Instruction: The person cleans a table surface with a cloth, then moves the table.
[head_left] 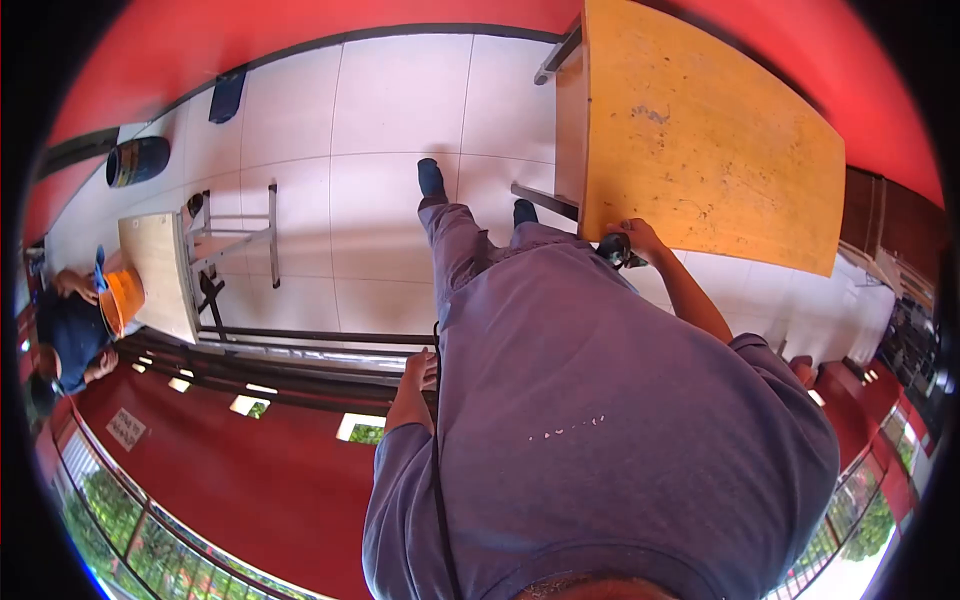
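The view looks down the person's purple-clad body at a white tiled floor (400, 110). One hand (636, 236) has its fingers closed on a small dark object (614, 250) at the near edge of a yellow wooden surface (700, 130) on the right. The other hand (420, 370) hangs by the hip, fingers loosely curled, empty. Far left, another person in an orange cap (122, 297) sits beside a smaller table (158, 270).
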